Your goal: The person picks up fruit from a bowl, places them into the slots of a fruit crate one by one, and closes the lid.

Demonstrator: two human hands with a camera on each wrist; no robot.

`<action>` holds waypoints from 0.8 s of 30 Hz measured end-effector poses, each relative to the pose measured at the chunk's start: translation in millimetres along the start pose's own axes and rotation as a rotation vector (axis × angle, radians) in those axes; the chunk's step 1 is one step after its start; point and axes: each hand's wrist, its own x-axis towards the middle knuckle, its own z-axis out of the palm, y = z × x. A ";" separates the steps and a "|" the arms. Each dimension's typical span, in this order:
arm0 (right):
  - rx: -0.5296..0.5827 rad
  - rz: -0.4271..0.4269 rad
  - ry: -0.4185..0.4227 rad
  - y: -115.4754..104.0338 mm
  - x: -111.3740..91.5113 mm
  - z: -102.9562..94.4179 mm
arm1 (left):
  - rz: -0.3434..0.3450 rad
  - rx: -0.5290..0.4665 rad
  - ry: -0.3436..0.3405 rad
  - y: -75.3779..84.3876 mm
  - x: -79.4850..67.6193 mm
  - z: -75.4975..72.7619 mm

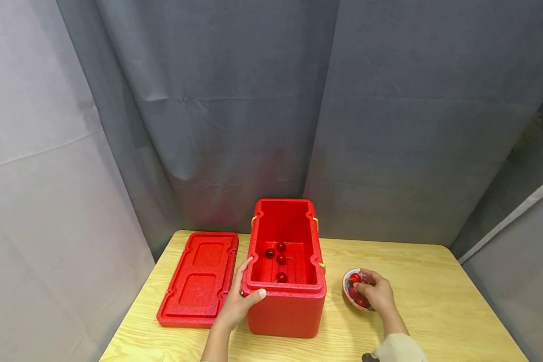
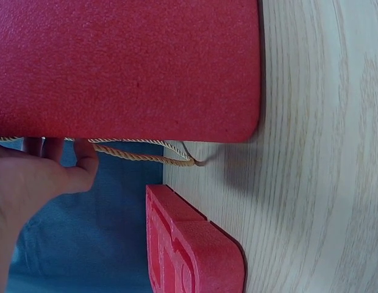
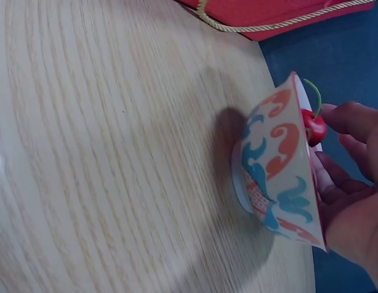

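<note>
An open red foam box (image 1: 286, 315) stands on the table, with several dark cherries (image 1: 281, 259) on its floor. My left hand (image 1: 237, 302) holds the box's near left corner, thumb over the near rim and fingers along the left side. To the right of the box, my right hand (image 1: 379, 295) reaches into a small bowl (image 1: 345, 290) of red cherries (image 1: 355, 278). In the right wrist view, a stemmed cherry (image 3: 315, 128) shows at the patterned bowl's rim beside my fingertips; I cannot tell whether they pinch one. The bowl wall hides other fingertips.
The red lid (image 1: 199, 281) lies flat to the left of the box, close to my left forearm. Yellow rope handles (image 2: 143, 155) hang along the box sides. Grey curtains (image 1: 235, 110) enclose the wooden table (image 1: 452, 301) behind and at both sides.
</note>
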 end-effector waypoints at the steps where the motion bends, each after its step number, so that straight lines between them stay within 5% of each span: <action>1: -0.004 -0.005 0.002 -0.3 0.8 1.1 | -0.001 0.001 0.002 0.2 0.1 -0.1; 15: -0.187 -0.072 0.100 1.7 9.0 13.2 | 0.005 -0.018 -0.008 1.3 0.7 0.4; 24: -0.210 -0.073 0.126 4.0 8.8 16.3 | 0.012 -0.015 -0.010 0.4 0.3 0.7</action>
